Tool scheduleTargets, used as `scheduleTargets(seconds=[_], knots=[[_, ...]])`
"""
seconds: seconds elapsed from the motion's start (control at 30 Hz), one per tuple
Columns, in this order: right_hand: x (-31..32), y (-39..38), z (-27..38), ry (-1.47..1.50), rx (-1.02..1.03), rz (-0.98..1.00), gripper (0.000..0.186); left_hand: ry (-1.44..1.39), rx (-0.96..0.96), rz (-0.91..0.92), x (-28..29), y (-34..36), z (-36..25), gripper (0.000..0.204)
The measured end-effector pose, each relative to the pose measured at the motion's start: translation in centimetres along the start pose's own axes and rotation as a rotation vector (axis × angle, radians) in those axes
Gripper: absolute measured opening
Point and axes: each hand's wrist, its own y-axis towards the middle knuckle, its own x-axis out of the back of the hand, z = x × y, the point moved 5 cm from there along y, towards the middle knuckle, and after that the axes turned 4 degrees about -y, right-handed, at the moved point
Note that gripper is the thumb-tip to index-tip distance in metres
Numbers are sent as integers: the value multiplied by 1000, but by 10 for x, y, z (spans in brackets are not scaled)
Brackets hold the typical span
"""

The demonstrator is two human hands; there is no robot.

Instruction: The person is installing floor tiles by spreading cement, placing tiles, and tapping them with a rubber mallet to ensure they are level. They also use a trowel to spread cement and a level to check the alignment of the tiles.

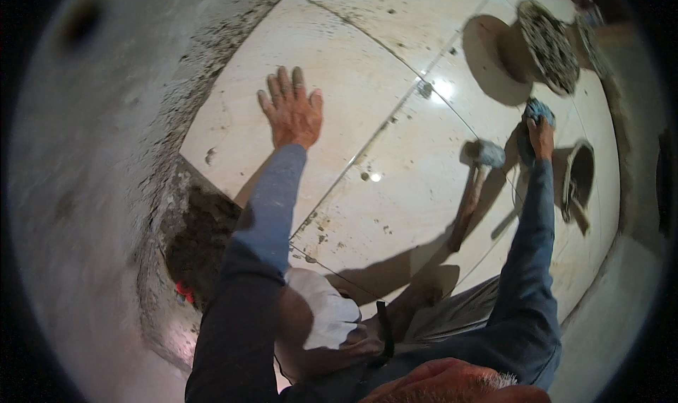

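Observation:
My left hand [292, 113] lies flat with fingers spread on a large cream floor tile [240, 131] beside the wall. Out to the right, my right hand [542, 136] is closed on a bluish-grey rag [539, 111], low over the tiles. Between my arms a mallet [487, 154] with a pale head and a wooden handle stands or lies on the floor, its handle pointing toward me. Just right of my right hand sits a dark bucket [580, 173], with a wooden-handled tool [579, 216] in its mouth.
A bucket filled with grey mortar [547, 46] stands at the far right. A rough grey wall [92, 177] runs along the left. Near my left forearm is an untiled patch of dark mortar [201, 240], with a small red object [184, 291] beside it. Mortar crumbs dot the tiles.

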Motion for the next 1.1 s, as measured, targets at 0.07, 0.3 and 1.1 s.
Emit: scheduleTargets(seconds=[0.07, 0.3, 1.1], knots=[[11, 6, 84, 696, 134, 166, 48, 1, 11, 6, 7, -2, 10, 66], [165, 29, 468, 1070, 679, 168, 44, -81, 52, 88, 6, 5, 10, 69], [24, 239, 361, 441, 144, -260, 70, -125, 77, 127, 9, 14, 6, 71]])
